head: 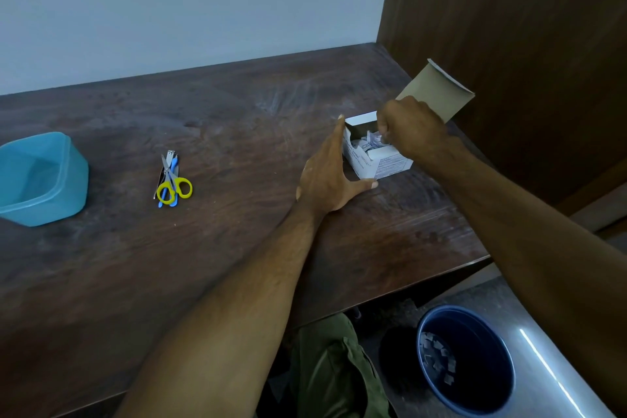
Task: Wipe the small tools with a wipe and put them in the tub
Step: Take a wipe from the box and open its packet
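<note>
A small white box of wipe sachets [380, 159] stands open on the dark wooden table [220, 248], its lid flap raised. My left hand [329, 176] braces the box's left side, fingers spread against it. My right hand [410, 132] reaches into the box from above, fingers pinched on a white sachet [373, 138]. A pile of small tools [171, 180] lies left of centre: yellow-handled scissors, a nail clipper and a blue tool. The teal tub [40, 176] stands at the table's left edge, nothing inside.
A brown wooden panel [509, 44] rises right behind the box. A pale wall runs along the table's back. On the floor under the table's right end stands a dark blue bin [464, 360] holding several scraps.
</note>
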`<move>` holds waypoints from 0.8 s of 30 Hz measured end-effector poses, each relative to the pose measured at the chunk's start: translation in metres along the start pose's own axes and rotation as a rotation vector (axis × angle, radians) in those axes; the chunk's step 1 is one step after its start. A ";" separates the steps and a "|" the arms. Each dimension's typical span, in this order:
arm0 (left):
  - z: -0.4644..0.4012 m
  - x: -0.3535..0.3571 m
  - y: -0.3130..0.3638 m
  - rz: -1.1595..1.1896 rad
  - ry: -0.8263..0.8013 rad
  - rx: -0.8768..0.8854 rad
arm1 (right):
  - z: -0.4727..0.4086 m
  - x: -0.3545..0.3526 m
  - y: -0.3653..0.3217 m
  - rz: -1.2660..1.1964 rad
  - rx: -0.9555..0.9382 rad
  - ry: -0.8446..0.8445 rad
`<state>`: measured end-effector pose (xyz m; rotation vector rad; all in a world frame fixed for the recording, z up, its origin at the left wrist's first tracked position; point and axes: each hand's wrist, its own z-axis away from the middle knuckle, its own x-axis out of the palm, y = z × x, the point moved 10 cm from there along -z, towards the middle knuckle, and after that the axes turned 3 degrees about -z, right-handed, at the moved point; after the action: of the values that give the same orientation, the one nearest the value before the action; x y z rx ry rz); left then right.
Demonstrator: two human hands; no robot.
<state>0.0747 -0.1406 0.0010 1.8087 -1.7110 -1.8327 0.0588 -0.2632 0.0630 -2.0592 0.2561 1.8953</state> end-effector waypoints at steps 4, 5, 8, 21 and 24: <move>0.000 0.001 0.000 -0.005 -0.007 0.001 | -0.001 0.009 -0.002 -0.009 -0.029 -0.059; 0.000 0.001 0.000 -0.009 -0.010 0.000 | -0.001 0.009 -0.001 -0.033 -0.032 -0.051; -0.001 0.002 0.000 -0.012 -0.020 0.000 | -0.002 0.009 0.004 -0.091 -0.028 -0.023; 0.000 -0.001 0.002 -0.012 -0.025 -0.006 | 0.011 -0.004 0.001 -0.101 -0.094 0.092; 0.000 0.000 0.003 -0.011 -0.033 -0.004 | 0.013 -0.002 -0.001 -0.119 -0.120 0.054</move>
<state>0.0732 -0.1418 0.0030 1.8002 -1.7097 -1.8789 0.0472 -0.2580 0.0643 -2.1542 0.0315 1.8262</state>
